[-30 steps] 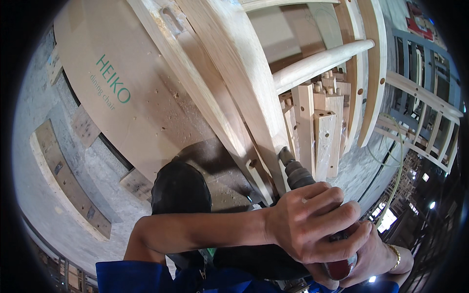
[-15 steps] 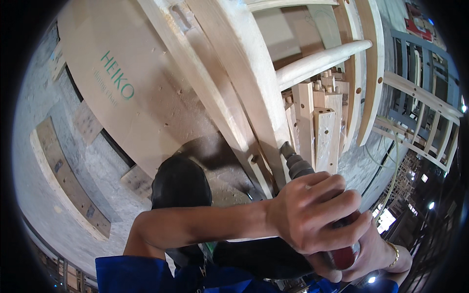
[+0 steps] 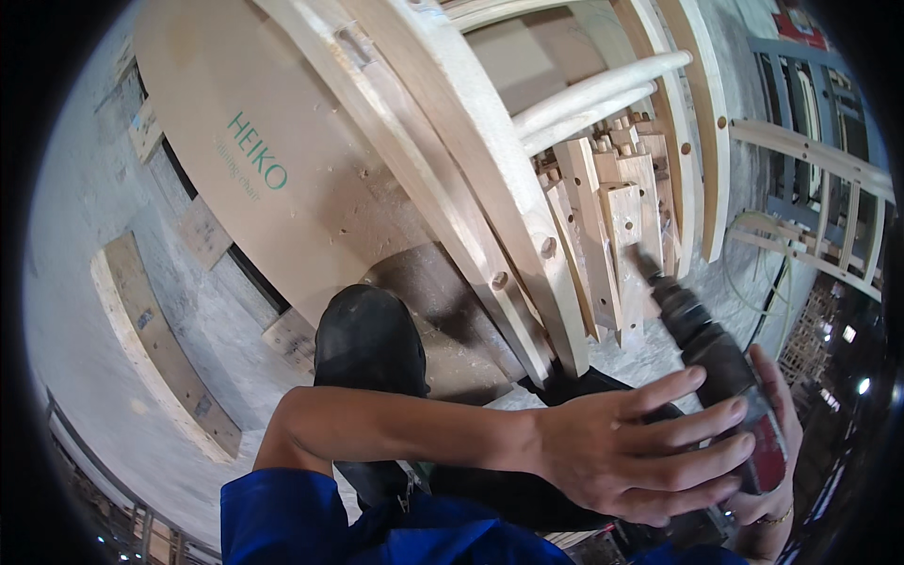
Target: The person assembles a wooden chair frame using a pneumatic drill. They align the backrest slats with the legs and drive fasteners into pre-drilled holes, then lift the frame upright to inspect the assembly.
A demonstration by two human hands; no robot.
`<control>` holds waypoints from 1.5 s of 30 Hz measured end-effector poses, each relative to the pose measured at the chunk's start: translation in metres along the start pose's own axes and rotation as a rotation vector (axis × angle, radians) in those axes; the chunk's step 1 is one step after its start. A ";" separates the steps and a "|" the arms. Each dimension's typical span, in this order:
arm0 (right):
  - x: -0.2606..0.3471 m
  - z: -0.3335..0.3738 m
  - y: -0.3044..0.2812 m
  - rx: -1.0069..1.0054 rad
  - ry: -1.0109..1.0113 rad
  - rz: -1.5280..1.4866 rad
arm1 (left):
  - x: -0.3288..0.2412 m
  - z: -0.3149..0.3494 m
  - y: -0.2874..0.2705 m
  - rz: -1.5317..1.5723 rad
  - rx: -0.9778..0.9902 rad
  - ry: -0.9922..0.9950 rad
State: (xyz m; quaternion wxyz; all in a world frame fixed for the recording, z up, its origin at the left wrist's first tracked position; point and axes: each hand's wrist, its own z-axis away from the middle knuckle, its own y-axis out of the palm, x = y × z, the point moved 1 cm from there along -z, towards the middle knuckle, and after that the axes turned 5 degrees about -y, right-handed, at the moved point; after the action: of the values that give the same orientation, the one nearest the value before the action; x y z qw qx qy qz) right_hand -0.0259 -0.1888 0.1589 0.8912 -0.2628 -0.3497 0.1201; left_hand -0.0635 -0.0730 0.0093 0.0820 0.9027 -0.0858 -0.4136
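A dark power drill [image 3: 720,353] with a red rear end points up and left, its bit free of the wood. My right hand [image 3: 780,414] wraps the drill from its far side, mostly hidden behind it. Against the near side of the drill lies my left hand [image 3: 631,452], fingers stretched and spread, the tips touching its body. Left of the bit stands a pale curved wooden chair-frame piece [image 3: 513,179] with a round hole near its lower end. A matching curved piece [image 3: 424,188] with a similar hole lies alongside it.
Several wooden blocks with dowels [image 3: 621,217] stand behind the frame. The pieces rest on a cardboard sheet [image 3: 282,85] with green print. A curved wooden board [image 3: 165,348] lies on the concrete floor at left. Slatted wooden frames [image 3: 829,169] and a thin hose [image 3: 786,282] are at right.
The drill has come away from the curved piece and moved right, uncovering the hole. My left hand's fingers have loosened and straightened. The whole view has shifted slightly.
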 end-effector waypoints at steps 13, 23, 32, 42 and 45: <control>-0.160 -0.085 -0.101 -0.172 -0.477 0.030 | 0.037 0.065 -0.073 -0.683 0.960 -0.198; -0.179 -0.123 -0.128 -0.101 -0.458 -0.372 | 0.037 0.033 -0.007 0.022 1.493 -0.560; -0.069 -0.228 -0.164 0.243 -0.451 -0.587 | 0.195 -0.116 0.167 -0.311 0.257 0.161; -0.029 -0.284 -0.201 0.341 -0.468 -0.387 | 0.251 -0.164 0.197 -0.357 0.196 0.018; -0.022 -0.285 -0.208 0.257 -0.531 -0.197 | 0.251 -0.168 0.193 -0.318 0.173 0.025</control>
State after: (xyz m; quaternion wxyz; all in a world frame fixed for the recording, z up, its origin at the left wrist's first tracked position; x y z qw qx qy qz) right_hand 0.1602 -0.4807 0.0854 0.8020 -0.0725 -0.5760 0.1410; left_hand 0.2092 -0.3037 -0.0241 -0.0614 0.9137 0.0236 -0.4010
